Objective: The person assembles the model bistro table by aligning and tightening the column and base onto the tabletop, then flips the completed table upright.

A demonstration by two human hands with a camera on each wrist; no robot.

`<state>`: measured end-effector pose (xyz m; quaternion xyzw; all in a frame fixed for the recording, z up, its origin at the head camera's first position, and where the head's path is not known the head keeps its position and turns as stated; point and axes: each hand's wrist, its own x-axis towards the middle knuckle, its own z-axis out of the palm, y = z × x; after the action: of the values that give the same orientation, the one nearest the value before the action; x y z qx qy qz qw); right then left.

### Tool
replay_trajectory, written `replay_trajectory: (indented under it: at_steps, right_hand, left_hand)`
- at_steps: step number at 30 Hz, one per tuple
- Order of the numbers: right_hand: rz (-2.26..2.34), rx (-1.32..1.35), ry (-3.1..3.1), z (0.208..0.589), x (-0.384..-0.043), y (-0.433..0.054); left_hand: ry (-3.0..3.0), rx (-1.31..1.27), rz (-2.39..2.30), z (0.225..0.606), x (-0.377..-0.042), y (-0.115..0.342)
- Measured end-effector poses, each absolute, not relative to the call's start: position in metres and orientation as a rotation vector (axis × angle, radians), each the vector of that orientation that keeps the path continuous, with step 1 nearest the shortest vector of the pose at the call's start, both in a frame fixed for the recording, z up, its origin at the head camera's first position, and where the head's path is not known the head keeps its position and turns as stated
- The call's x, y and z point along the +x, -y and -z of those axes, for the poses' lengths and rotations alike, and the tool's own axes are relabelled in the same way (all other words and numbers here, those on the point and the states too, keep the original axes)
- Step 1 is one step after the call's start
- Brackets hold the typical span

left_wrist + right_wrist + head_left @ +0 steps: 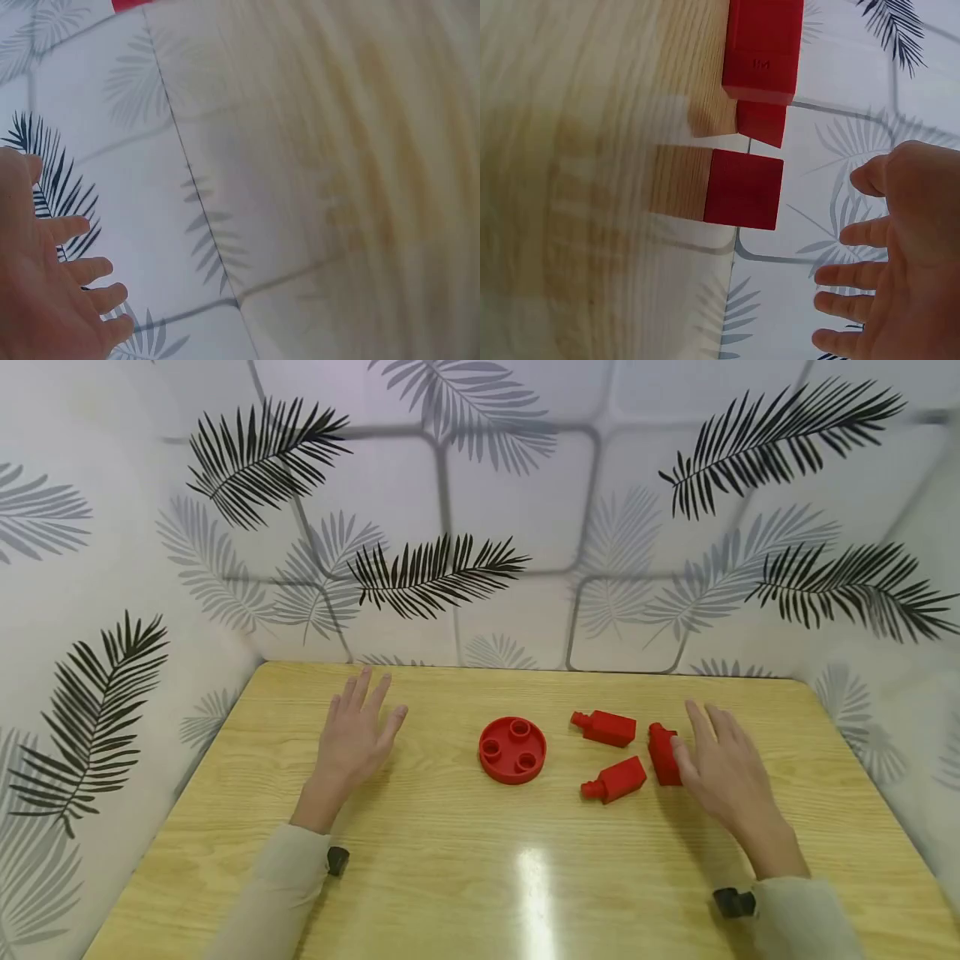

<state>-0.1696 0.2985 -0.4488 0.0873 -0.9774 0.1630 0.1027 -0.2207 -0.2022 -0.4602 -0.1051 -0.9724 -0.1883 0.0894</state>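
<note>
Wooden table [435, 860], right grip [726, 772] outspread, beside bottle [663, 758]

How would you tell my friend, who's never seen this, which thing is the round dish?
Find the yellowish wooden table. On it, between the left hand and the right hand, just left of three red bottles, lies a shallow red dish. Unlike those boxy bottles, it is round and has three little ring-shaped cups inside.
</note>
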Motion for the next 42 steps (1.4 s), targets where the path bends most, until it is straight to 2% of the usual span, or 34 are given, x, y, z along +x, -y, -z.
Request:
replay_trajectory:
  at_steps: [9, 16, 26, 42]
  right_hand:
    - [-0.77, 0.106, 2.849, 0.456, -0.158, -0.297]
    - [-0.949, 0.128, 2.838, 0.46, -0.157, -0.298]
    - [-1.173, -0.021, 2.879, 0.47, -0.158, -0.298]
    - [-1.111, -0.112, 2.877, 0.471, -0.157, -0.298]
  left_hand:
    - [2.78, -0.401, 0.854, 0.461, -0.208, 0.164]
    - [2.759, -0.41, 1.134, 0.461, -0.198, 0.136]
    - [2.754, -0.581, 1.554, 0.476, -0.201, 0.101]
    - [2.721, -0.59, 1.729, 0.485, -0.201, 0.081]
